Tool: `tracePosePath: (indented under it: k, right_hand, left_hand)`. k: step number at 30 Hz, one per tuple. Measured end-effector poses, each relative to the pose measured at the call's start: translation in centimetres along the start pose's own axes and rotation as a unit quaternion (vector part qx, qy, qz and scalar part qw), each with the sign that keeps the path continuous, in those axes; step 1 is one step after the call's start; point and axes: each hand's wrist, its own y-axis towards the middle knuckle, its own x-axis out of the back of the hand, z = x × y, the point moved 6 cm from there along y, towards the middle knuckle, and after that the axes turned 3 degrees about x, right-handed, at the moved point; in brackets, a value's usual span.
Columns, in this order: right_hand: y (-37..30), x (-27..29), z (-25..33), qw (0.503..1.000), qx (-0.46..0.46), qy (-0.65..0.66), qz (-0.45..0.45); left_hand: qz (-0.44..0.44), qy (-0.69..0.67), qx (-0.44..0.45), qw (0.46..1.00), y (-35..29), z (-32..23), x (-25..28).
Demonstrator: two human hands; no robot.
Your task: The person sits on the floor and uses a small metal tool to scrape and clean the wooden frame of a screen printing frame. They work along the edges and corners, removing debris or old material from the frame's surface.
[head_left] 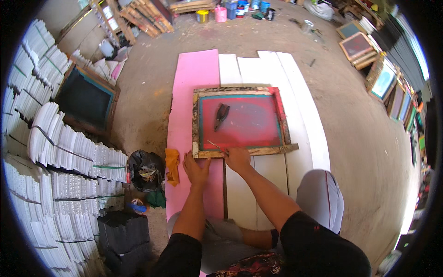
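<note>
A wooden screen-printing frame lies in front of me, its red-stained mesh edged in blue-green. Black pliers rest on the mesh, toward its left side. My left hand is at the near left corner of the frame, fingers and thumb apart against the wood. Over the near rail, my right hand is closed on a thin metal tool; its tip points up and left over the mesh's near edge. The fingers hide most of its handle, so its exact kind is unclear.
Pink and white boards lie under the frame. An orange cloth and a black plastic bag are at the left. Bundled white stacks line the left side. More frames lean at the right; paint buckets stand far back.
</note>
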Motion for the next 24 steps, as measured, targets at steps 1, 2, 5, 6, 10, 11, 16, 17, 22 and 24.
tracePosePath:
  k: [1,2,5,6,10,11,16,17,22,24]
  right_hand:
    - [-0.8,0.0,0.3,1.0,0.013,-0.002,0.006]
    - [-1.5,0.2,0.6,1.0,0.024,-0.004,0.011]
    - [-3.6,1.7,1.2,0.99,0.087,-0.04,-0.103]
    - [-4.5,2.1,1.6,0.979,0.113,-0.059,-0.161]
    - [-7.7,2.8,6.2,0.984,0.1,-0.038,-0.14]
    - [-8.3,1.6,6.5,0.998,0.048,-0.005,-0.042]
    - [-9.6,-0.8,9.9,0.992,-0.058,0.048,0.105]
    - [-9.4,-1.8,10.9,0.99,-0.059,0.083,0.097]
    - [-8.7,-5.5,12.8,0.983,-0.033,0.176,0.038]
    - [-8.2,-6.1,13.7,0.976,-0.013,0.215,0.036]
  left_hand:
    - [0.04,0.002,0.026,0.999,-0.6,0.4,0.7]
    - [0.081,0.006,0.05,0.995,-1.1,0.8,1.2]
    - [0.157,-0.028,0.069,0.985,-1.7,0.9,2.2]
    - [0.135,-0.044,0.059,0.988,-1.7,1.1,2.7]
    - [0.069,-0.146,0.075,0.984,-1.7,7.4,3.1]
    - [0.061,-0.185,0.088,0.977,-1.3,8.0,3.2]
    - [0.104,-0.408,0.317,0.85,-1.2,7.4,3.8]
    - [0.099,-0.424,0.333,0.836,-1.6,6.9,4.5]
    - [0.054,-0.528,0.372,0.761,-2.5,3.5,4.6]
    - [0.042,-0.54,0.364,0.758,-2.1,4.8,3.5]
